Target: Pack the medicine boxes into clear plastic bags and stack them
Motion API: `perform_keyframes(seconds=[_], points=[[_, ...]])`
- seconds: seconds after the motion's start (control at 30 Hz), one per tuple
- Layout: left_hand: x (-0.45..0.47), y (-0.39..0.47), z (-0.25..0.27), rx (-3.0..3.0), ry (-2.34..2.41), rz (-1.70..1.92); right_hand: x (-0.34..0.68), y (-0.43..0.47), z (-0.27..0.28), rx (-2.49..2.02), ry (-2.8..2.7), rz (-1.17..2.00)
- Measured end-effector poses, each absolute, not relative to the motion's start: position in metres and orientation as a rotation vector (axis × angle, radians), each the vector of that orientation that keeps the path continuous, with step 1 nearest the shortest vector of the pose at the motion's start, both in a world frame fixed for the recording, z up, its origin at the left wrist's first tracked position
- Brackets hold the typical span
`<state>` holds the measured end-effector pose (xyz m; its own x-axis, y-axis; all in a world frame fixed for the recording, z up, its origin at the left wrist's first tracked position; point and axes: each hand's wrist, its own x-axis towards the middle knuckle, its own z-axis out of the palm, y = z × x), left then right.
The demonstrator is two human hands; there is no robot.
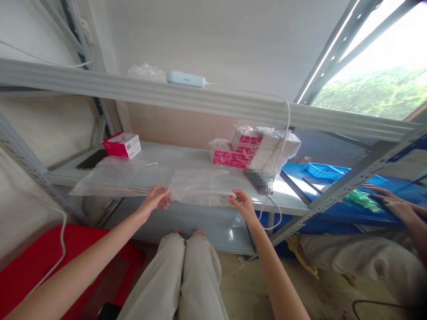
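A clear plastic bag (196,184) lies flat between my hands at the shelf's front edge. My left hand (155,200) has its fingers closed at the bag's left edge. At the opposite end, my right hand (242,203) pinches the front right corner between thumb and fingers. More clear plastic bags (111,175) are spread on the shelf left of my left hand, partly hanging over the edge. Behind them stands a pink and white box (122,145). Pink boxes (238,153) wrapped in clear plastic are stacked behind my right hand.
A dark phone (93,160) lies at the shelf's left. A pixelated device (258,180) with a white cable sits at the right. Overhead, a light blue device (185,79) rests on the beam (227,102). Another person's hands (388,200) work at a blue table with a blue tray (328,171).
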<state>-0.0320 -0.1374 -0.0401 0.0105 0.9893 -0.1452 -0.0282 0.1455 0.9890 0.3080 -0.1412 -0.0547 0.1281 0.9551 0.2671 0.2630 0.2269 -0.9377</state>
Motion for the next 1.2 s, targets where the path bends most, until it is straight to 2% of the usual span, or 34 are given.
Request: perform_keyframes(seconds=[0.27,0.43,0.53,0.67,0.8,0.93,1.0,1.2], points=[[-0.038,-0.132,-0.056,1.131,1.216,1.292,0.314,-0.170,-0.059,-1.416,-1.731,0.279],[-0.044,-0.137,-0.062,1.171,1.175,1.239,0.326,-0.184,-0.073,-1.548,-1.865,0.034],[-0.046,-0.138,-0.064,1.178,1.149,1.162,0.328,-0.187,-0.076,-1.585,-1.987,0.125],[-0.049,-0.138,-0.067,1.159,1.097,1.045,0.334,-0.193,-0.063,-1.706,-2.166,0.493],[-0.051,-0.135,-0.072,1.199,1.025,0.998,0.332,-0.183,-0.032,-1.666,-2.230,0.573],[-0.051,-0.130,-0.079,1.229,0.975,0.973,0.291,-0.121,-0.007,-1.416,-2.211,0.435],[-0.050,-0.129,-0.082,1.228,0.958,0.969,0.255,-0.077,-0.005,-1.478,-2.129,0.322],[-0.047,-0.127,-0.090,1.256,0.903,1.038,0.171,0.026,-0.024,-1.560,-2.157,0.716]])
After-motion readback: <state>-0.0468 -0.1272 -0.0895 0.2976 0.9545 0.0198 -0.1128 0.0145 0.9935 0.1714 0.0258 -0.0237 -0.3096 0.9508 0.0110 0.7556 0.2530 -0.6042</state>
